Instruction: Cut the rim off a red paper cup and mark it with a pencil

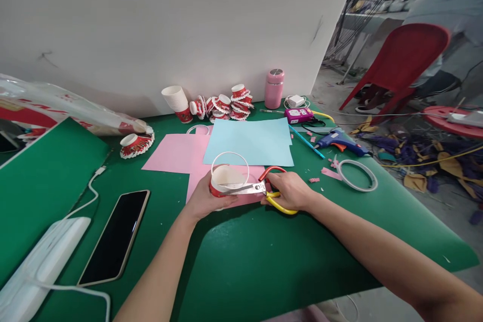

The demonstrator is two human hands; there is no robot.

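Observation:
My left hand [206,200] grips a short red paper cup [222,181] with a white inside, held over the pink paper [173,153]. A thin white rim strip [230,157] curls up from the cup's edge. My right hand [290,190] holds scissors [264,190] with red and yellow handles. Their metal blades lie across the cup's mouth, pointing left. A light blue sheet [251,143] lies just beyond the cup.
Cut red cups [226,103] and a whole paper cup [177,100] stand by the white board, with a pink bottle [274,89]. A blue glue gun [341,142], tape ring [356,175], phone [116,234] and white power bank [41,261] lie on the green table [264,261]. A red chair [400,65] stands right.

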